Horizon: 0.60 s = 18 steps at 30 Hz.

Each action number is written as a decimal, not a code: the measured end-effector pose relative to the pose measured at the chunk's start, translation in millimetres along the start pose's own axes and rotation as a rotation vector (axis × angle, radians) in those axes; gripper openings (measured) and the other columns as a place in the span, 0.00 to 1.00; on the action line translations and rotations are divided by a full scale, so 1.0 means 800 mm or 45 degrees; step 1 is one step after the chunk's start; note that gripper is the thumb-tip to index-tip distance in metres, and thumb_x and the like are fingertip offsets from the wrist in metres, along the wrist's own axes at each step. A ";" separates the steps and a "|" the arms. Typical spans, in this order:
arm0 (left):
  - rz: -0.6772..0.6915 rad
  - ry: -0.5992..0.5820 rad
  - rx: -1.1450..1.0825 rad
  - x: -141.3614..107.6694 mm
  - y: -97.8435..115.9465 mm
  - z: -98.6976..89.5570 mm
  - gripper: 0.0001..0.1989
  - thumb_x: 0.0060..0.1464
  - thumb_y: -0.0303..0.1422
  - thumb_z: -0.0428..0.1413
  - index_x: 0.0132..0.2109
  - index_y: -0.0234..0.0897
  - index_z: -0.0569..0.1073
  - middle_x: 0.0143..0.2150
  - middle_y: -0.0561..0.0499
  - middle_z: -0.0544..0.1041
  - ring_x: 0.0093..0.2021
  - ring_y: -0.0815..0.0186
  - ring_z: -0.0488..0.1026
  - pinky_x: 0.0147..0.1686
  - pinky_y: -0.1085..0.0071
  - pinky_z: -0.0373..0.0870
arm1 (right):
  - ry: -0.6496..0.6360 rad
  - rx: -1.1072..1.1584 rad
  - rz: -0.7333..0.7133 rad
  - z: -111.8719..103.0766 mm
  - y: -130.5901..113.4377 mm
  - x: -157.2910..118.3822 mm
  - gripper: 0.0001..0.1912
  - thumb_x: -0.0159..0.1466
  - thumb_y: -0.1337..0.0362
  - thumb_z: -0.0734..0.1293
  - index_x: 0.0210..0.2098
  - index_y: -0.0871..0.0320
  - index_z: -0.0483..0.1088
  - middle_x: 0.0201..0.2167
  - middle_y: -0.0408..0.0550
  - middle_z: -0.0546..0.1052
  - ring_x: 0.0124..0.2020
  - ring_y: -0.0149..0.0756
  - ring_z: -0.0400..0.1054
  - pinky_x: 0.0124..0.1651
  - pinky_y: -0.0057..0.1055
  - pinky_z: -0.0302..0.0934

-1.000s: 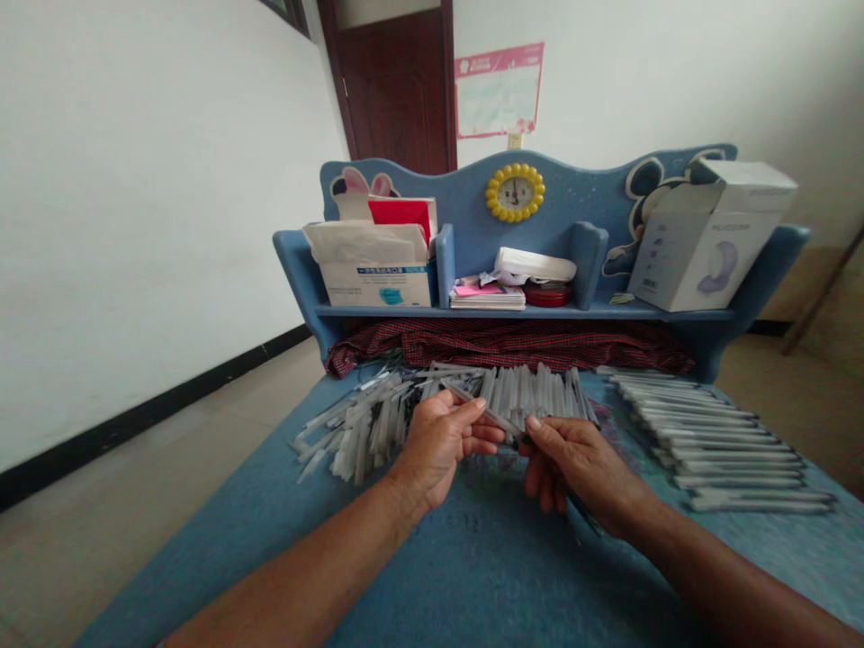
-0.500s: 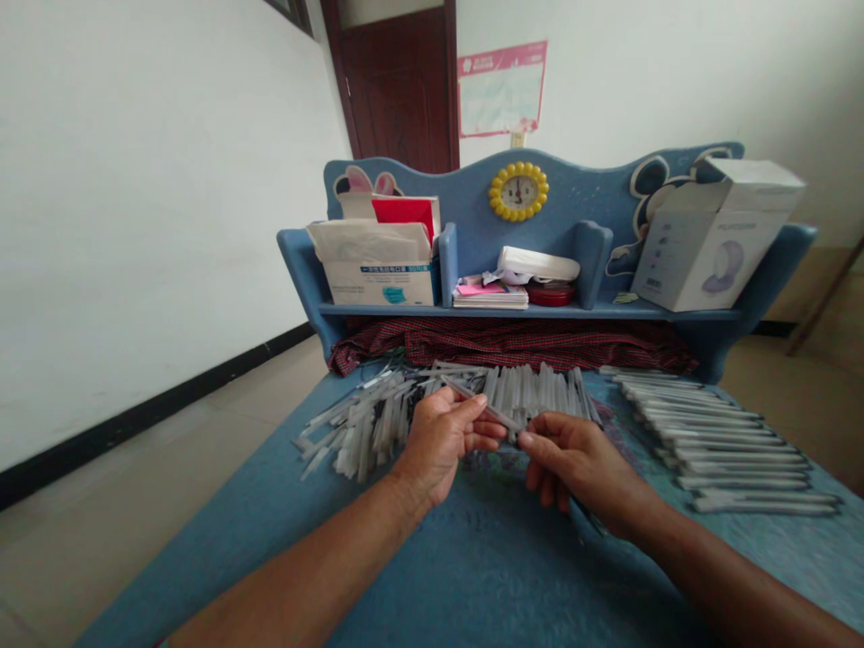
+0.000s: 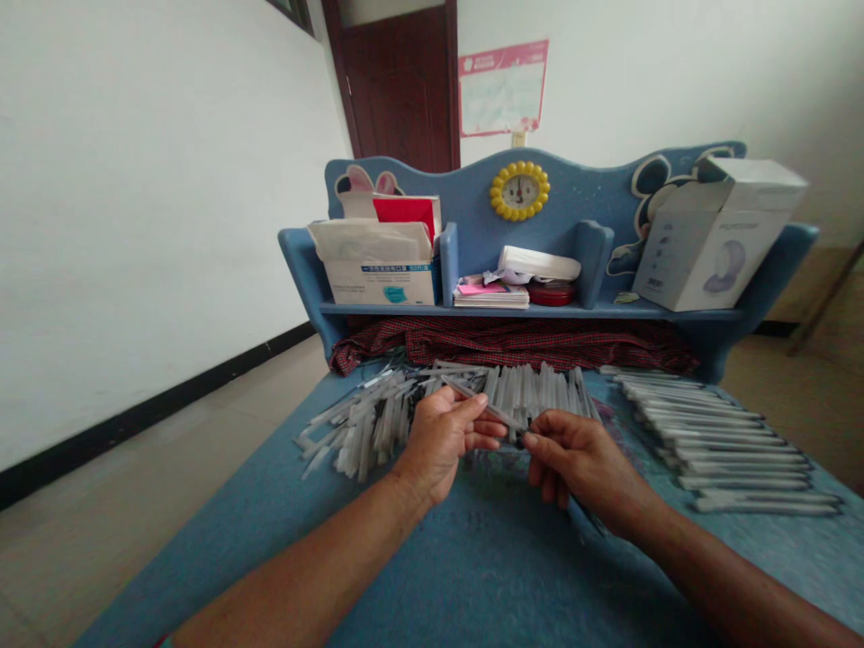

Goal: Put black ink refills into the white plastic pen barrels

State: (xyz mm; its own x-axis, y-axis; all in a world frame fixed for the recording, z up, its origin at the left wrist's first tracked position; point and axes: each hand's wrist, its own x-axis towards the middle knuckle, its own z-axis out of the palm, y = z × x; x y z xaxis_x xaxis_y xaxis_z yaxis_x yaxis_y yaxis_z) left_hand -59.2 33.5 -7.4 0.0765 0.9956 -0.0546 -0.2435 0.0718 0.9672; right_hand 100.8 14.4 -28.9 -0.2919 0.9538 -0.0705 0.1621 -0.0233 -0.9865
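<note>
My left hand (image 3: 449, 432) pinches a thin translucent tube (image 3: 499, 414) between thumb and fingers, over the middle of the blue table. Close to the tube's lower right end, my right hand (image 3: 573, 459) has thumb and forefinger pressed together on something dark and small that I cannot make out. Below that hand a thin dark strand shows against the table. Behind my hands lie a loose pile of similar tubes (image 3: 371, 423) on the left and a denser bunch (image 3: 533, 391) in the middle. At the right, filled-looking tubes (image 3: 735, 441) lie in a long row.
A blue shelf (image 3: 526, 312) stands at the table's back, with a mask box (image 3: 382, 281), papers (image 3: 490, 296), a red round case (image 3: 552, 293) and a white carton (image 3: 715, 243). Checked cloth (image 3: 513, 340) is bunched beneath it. A yellow clock (image 3: 519, 191) hangs above.
My right hand has shifted very slightly to the right, away from the tube's end. My left hand keeps its hold and place.
</note>
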 end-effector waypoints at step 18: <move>0.023 -0.005 0.038 -0.003 0.003 0.001 0.04 0.51 0.29 0.52 0.33 0.32 0.63 0.25 0.47 0.74 0.23 0.67 0.73 0.21 0.75 0.69 | -0.115 0.137 0.065 0.004 0.002 -0.001 0.15 0.58 0.52 0.60 0.27 0.59 0.61 0.16 0.41 0.71 0.13 0.25 0.62 0.13 0.20 0.52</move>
State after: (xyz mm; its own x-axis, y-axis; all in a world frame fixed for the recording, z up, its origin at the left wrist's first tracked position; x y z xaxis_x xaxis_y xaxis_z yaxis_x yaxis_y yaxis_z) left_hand -58.8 31.4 -5.0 0.0764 0.9964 -0.0365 -0.2158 0.0523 0.9750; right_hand 98.3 12.4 -31.0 -0.3706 0.9198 -0.1294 0.0782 -0.1079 -0.9911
